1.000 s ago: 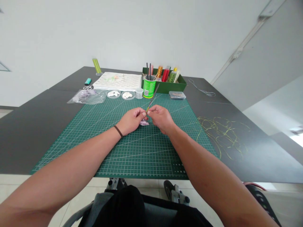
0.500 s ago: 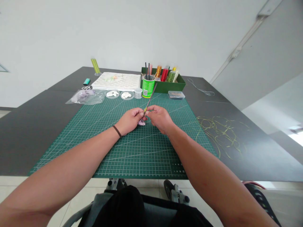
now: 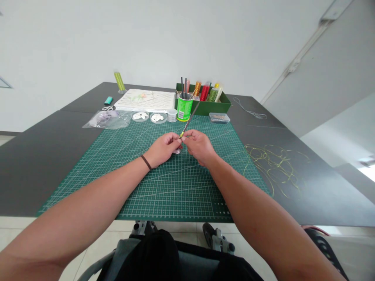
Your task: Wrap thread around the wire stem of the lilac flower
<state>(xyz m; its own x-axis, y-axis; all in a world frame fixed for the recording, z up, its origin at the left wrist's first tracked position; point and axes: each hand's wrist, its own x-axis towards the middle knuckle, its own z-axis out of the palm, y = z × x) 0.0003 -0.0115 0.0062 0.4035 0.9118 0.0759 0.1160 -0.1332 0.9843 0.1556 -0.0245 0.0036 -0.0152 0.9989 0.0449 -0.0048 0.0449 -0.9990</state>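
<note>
A thin dark stem [image 3: 192,115] slants up and away from between my fingers over the green cutting mat [image 3: 164,195]. Yellow-green thread [image 3: 182,134] is wound round its lower part. My left hand [image 3: 161,150] is closed on the stem near its bottom end, where a small pale lilac petal piece [image 3: 177,151] peeks out below, mostly hidden by the fingers. On the other side, my right hand [image 3: 200,146] pinches at the yellow-green wrapping; whether its fingertips grip the thread alone or the stem too is too small to tell.
Loose yellow-green thread [image 3: 278,164] lies tangled at right. Behind the hands stand a green can [image 3: 184,107] with sticks, a green box [image 3: 215,107] of thread spools, a clear case [image 3: 219,118] and two dishes of white pieces [image 3: 158,117]. A plastic bag [image 3: 107,119] and scissors [image 3: 108,108] lie left.
The wrapped stem has tilted a little further to the right, and less of the lilac piece shows below my left hand. Both hands stay close together in nearly the same place.
</note>
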